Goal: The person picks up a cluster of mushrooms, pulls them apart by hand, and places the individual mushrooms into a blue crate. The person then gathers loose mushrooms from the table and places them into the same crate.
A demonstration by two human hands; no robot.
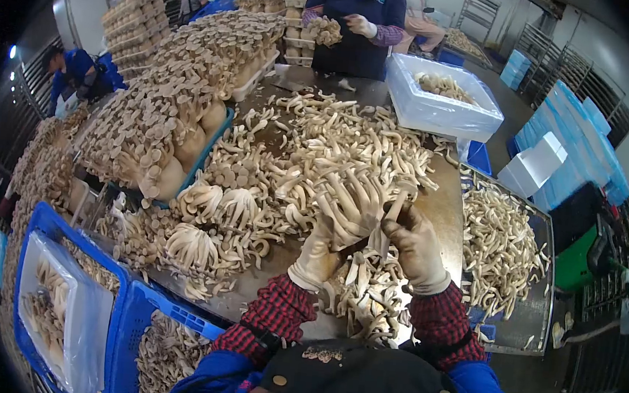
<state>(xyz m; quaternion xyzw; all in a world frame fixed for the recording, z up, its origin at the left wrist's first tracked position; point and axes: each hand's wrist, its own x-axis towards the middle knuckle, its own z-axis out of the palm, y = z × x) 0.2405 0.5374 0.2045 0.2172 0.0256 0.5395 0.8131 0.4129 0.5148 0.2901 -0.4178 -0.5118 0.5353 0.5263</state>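
My left hand (316,256), in a pale stained glove, grips a cluster of long-stemmed mushrooms (349,203) from below, caps pointing away from me. Close by on its right, my gloved right hand (419,250) is closed with thumb and fingers around a single mushroom (401,196). A flat, greyish, blade-like shape (378,240) shows between the two hands; what it is cannot be made out for sure. Under the hands lies a heap of loose mushrooms (366,293) on the metal table (435,213). Fingers of the left hand are partly hidden behind the cluster.
Loose mushrooms (356,137) cover the table ahead. Full mushroom blocks (166,103) are stacked at left. A tray of separated mushrooms (499,248) stands at right, a white lined box (444,96) at back right. Blue crates (123,329) sit at lower left. A co-worker (358,22) stands opposite.
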